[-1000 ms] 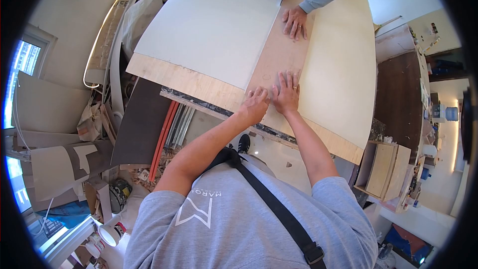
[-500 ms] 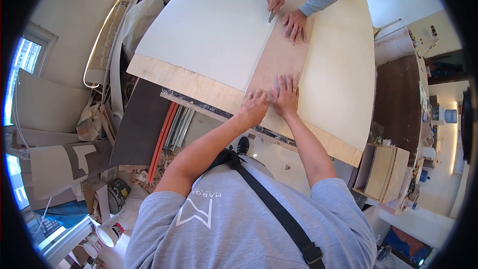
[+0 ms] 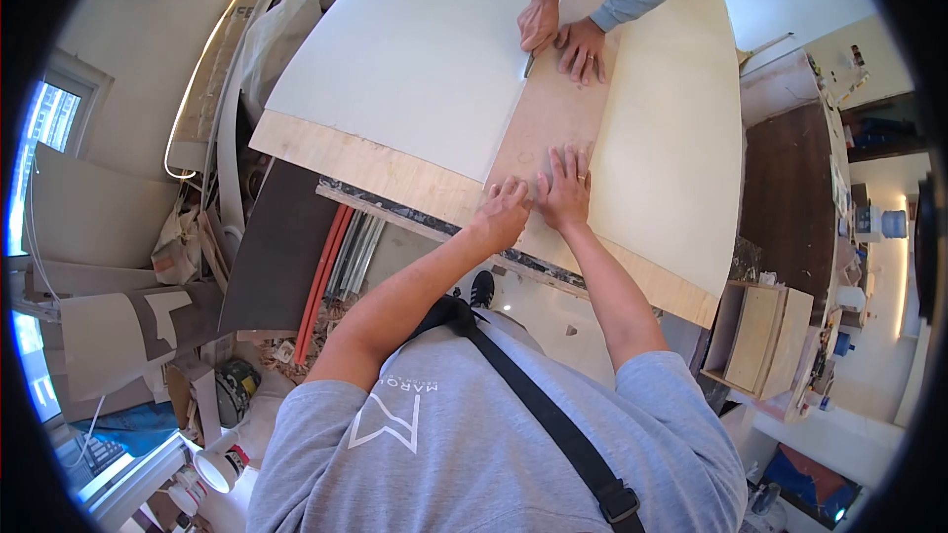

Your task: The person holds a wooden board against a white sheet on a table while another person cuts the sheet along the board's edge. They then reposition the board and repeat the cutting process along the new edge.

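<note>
- Centrally, a long, flat, light-brown board strip [image 3: 543, 128] lies lengthwise on the work surface, with smooth off-white sheeting [image 3: 415, 69] showing along both its sides.
- The left hand [image 3: 506, 212] presses on the strip's near left corner, fingers bent and close together; whether they grip the edge, I cannot tell.
- The right hand [image 3: 565, 192] lies flat on the strip just beside the left one, fingers wide.
- Farther up the strip, a co-worker's flat hand [image 3: 583, 47] rests on it, fingers slightly parted.
- The co-worker's other hand [image 3: 538, 25], at the strip's left edge, closes around a slim, bladed cutting tool [image 3: 529, 65].
- From the strip's near end, a pale plywood band [image 3: 365, 158] runs out to both sides.
- Below and left of the strip are thin red pipes [image 3: 324, 281].
- Well right of the strip stands a light wooden box [image 3: 758, 341].
</note>
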`<state>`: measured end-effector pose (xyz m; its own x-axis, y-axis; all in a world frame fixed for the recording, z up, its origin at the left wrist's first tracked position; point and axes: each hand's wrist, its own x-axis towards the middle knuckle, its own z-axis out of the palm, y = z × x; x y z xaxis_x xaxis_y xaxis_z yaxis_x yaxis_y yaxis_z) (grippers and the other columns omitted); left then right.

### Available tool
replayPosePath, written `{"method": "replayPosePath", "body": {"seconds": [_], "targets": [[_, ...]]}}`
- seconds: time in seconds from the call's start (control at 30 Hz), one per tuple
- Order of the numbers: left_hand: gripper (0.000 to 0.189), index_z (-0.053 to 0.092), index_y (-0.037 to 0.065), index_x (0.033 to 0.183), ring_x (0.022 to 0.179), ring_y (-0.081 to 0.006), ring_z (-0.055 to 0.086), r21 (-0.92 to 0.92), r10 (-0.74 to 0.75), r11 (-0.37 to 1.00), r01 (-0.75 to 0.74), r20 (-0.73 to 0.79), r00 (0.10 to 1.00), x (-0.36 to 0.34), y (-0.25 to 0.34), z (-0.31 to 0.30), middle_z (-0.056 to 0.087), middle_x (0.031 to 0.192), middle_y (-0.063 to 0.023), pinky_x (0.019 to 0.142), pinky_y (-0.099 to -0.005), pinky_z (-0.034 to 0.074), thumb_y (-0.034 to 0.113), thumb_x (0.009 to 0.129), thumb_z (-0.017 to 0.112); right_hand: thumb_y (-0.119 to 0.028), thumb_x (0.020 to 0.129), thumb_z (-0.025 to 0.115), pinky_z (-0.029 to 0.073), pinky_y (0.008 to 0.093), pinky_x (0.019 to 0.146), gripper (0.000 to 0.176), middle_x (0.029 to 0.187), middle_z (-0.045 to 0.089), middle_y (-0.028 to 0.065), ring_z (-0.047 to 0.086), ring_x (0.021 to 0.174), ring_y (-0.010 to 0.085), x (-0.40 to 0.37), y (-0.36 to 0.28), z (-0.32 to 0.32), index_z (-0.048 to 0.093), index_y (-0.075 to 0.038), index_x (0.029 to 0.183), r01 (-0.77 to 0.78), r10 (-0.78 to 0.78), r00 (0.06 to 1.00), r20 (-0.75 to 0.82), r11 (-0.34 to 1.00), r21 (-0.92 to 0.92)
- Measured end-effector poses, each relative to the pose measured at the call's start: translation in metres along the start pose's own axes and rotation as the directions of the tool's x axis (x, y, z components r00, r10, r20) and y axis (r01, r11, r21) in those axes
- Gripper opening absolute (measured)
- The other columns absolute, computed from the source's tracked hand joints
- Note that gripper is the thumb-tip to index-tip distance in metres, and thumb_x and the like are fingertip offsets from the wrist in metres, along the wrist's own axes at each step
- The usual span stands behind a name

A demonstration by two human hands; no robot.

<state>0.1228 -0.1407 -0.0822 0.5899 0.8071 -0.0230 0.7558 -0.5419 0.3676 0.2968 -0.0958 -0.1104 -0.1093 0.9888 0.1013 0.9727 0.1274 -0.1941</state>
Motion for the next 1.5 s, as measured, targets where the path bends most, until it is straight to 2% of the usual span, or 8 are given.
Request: {"method": "replayPosePath", "body": {"seconds": [0.2, 0.4, 0.5, 0.7, 0.8, 0.9, 1.17, 1.5], "targets": [[0.052, 0.057, 0.003, 0.127, 0.136, -0.0385, 0.036, 0.003, -0.004, 1.000, 0.004, 0.008, 1.000, 0.0007, -0.0003, 0.0013, 0.043, 0.140, -0.0204, 0.108, -0.0559, 0.039, 0.018, 0.081, 0.074, -0.042, 0.095, 0.051, 0.021, 0.0569, 0.118, 0.061, 0.160, 0.029, 0.0127, 0.020, 0.149, 0.0366, 0.0002, 0.0004, 0.0001, 0.042, -0.017, 0.149, 0.004, -0.004, 1.000, -0.008, 1.000, 0.002], [0.046, 0.060, -0.001, 0.121, 0.134, -0.0380, 0.038, 0.002, 0.005, 1.000, -0.005, -0.036, 0.999, -0.0004, 0.0005, 0.0007, 0.044, 0.137, -0.0204, 0.107, -0.0545, 0.041, 0.016, 0.080, 0.073, -0.042, 0.096, 0.050, 0.021, 0.0567, 0.118, 0.060, 0.160, 0.029, 0.0129, 0.019, 0.149, 0.0367, -0.0002, -0.0006, -0.0010, 0.041, -0.017, 0.150, 0.007, -0.007, 1.000, -0.005, 1.000, -0.003], [0.051, 0.058, 0.003, 0.126, 0.136, -0.0391, 0.036, -0.013, -0.003, 1.000, 0.003, 0.004, 1.000, 0.0006, -0.0004, -0.0001, 0.043, 0.140, -0.0204, 0.108, -0.0545, 0.038, 0.018, 0.080, 0.075, -0.042, 0.097, 0.048, 0.021, 0.0556, 0.118, 0.060, 0.161, 0.028, 0.0129, 0.019, 0.149, 0.0367, -0.0001, -0.0005, -0.0022, 0.039, -0.017, 0.151, 0.003, -0.003, 1.000, 0.014, 1.000, -0.018], [0.048, 0.059, 0.000, 0.122, 0.135, -0.0378, 0.038, -0.020, 0.013, 1.000, -0.014, -0.035, 0.999, -0.0004, 0.0001, -0.0001, 0.045, 0.138, -0.0202, 0.107, -0.0544, 0.040, 0.016, 0.079, 0.075, -0.043, 0.097, 0.048, 0.020, 0.0556, 0.118, 0.061, 0.161, 0.027, 0.0127, 0.019, 0.150, 0.0364, 0.0001, -0.0014, -0.0036, 0.039, -0.018, 0.151, -0.006, 0.006, 1.000, 0.024, 1.000, -0.011], [0.051, 0.058, 0.003, 0.126, 0.135, -0.0385, 0.037, 0.001, 0.003, 1.000, -0.003, -0.006, 1.000, 0.0003, -0.0001, -0.0007, 0.044, 0.139, -0.0204, 0.108, -0.0525, 0.038, 0.018, 0.080, 0.074, -0.043, 0.097, 0.048, 0.020, 0.0554, 0.119, 0.061, 0.161, 0.027, 0.0125, 0.019, 0.150, 0.0361, 0.0002, -0.0015, -0.0040, 0.038, -0.018, 0.152, -0.008, 0.008, 1.000, 0.026, 1.000, -0.008], [0.048, 0.059, 0.000, 0.122, 0.136, -0.0380, 0.038, -0.007, 0.014, 1.000, -0.014, -0.023, 1.000, 0.0000, -0.0002, -0.0004, 0.044, 0.139, -0.0204, 0.107, -0.0542, 0.041, 0.016, 0.080, 0.074, -0.043, 0.097, 0.048, 0.020, 0.0551, 0.119, 0.061, 0.161, 0.026, 0.0123, 0.019, 0.150, 0.0359, 0.0002, -0.0026, -0.0055, 0.038, -0.018, 0.152, -0.012, 0.012, 1.000, 0.029, 1.000, -0.007], [0.049, 0.059, 0.000, 0.122, 0.135, -0.0381, 0.037, 0.009, 0.021, 1.000, -0.021, -0.026, 0.999, 0.0001, -0.0008, 0.0011, 0.044, 0.138, -0.0204, 0.107, -0.0540, 0.040, 0.018, 0.080, 0.075, -0.043, 0.096, 0.050, 0.020, 0.0573, 0.118, 0.061, 0.160, 0.028, 0.0125, 0.019, 0.149, 0.0367, -0.0002, -0.0006, -0.0013, 0.041, -0.018, 0.150, -0.001, 0.001, 1.000, -0.003, 1.000, 0.022], [0.051, 0.058, 0.000, 0.124, 0.135, -0.0379, 0.037, 0.035, 0.021, 0.999, -0.021, -0.012, 1.000, -0.0001, -0.0005, 0.0000, 0.044, 0.139, -0.0202, 0.107, -0.0535, 0.040, 0.020, 0.080, 0.075, -0.042, 0.097, 0.049, 0.020, 0.0558, 0.118, 0.061, 0.160, 0.028, 0.0126, 0.019, 0.150, 0.0367, 0.0002, -0.0015, -0.0030, 0.039, -0.018, 0.151, -0.002, 0.002, 1.000, 0.018, 1.000, -0.010]]}}
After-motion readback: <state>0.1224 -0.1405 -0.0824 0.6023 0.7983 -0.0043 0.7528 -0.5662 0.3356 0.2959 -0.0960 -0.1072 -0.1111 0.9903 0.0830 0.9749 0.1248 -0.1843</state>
